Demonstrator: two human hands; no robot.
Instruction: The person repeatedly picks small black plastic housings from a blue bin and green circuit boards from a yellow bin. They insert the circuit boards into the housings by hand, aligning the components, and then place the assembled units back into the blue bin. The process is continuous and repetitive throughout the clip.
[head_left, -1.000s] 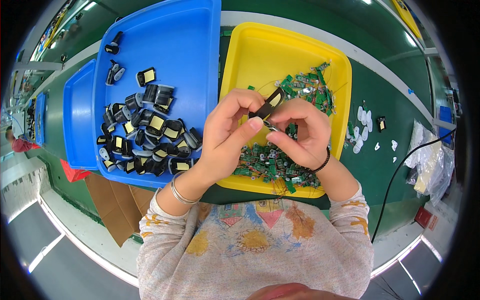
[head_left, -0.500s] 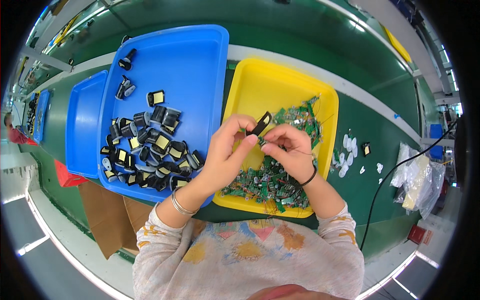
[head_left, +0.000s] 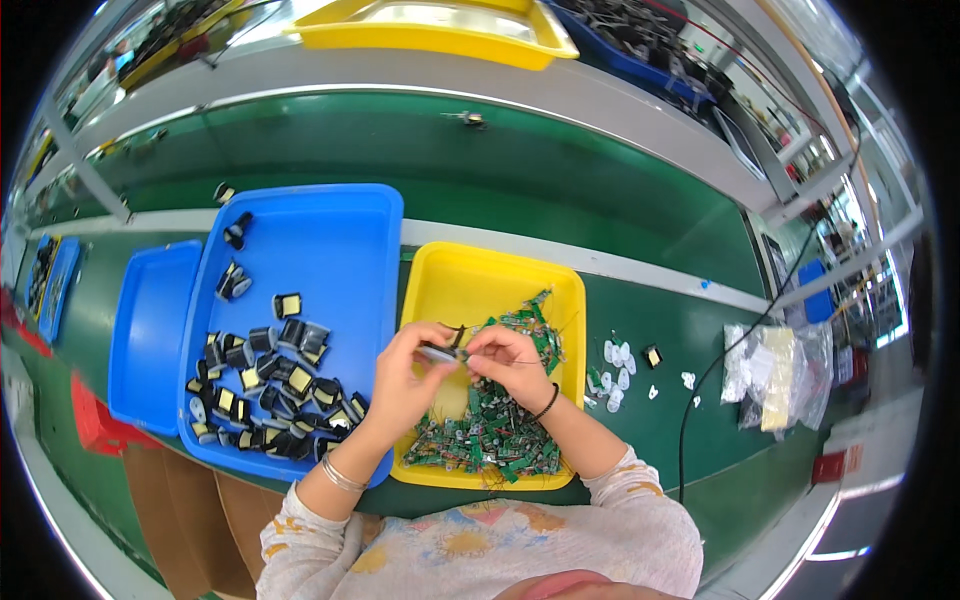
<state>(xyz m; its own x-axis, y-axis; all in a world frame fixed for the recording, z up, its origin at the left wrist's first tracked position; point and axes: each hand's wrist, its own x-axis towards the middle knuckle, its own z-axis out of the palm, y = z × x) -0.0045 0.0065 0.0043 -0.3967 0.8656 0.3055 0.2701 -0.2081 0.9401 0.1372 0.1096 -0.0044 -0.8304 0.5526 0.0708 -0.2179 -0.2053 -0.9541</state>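
Note:
Over the yellow tray (head_left: 425,275), my left hand (head_left: 405,378) grips a small black and grey plastic casing (head_left: 438,352) between thumb and fingers. My right hand (head_left: 508,362) pinches at the casing's right end, fingertips together. Whatever it holds there is too small to make out; a thin wire sticks out near its fingers. Beneath both hands, green circuit boards (head_left: 490,435) with thin wires lie heaped in the tray. Several black casings (head_left: 290,385) with pale yellow pads and grey sides fill the front of the large blue tray (head_left: 320,230) at left.
A second blue tray (head_left: 150,340) stands farther left, above a red bin (head_left: 100,420) and a cardboard box (head_left: 175,510). To the right lie white plastic pieces (head_left: 617,365), a lone casing (head_left: 653,356), a black cable (head_left: 690,430) and clear plastic bags (head_left: 780,375).
My view has tilted up, bringing the far shelf and its trays into sight. The casing has turned in my left hand from slanting upward to lying flatter, its grey side showing.

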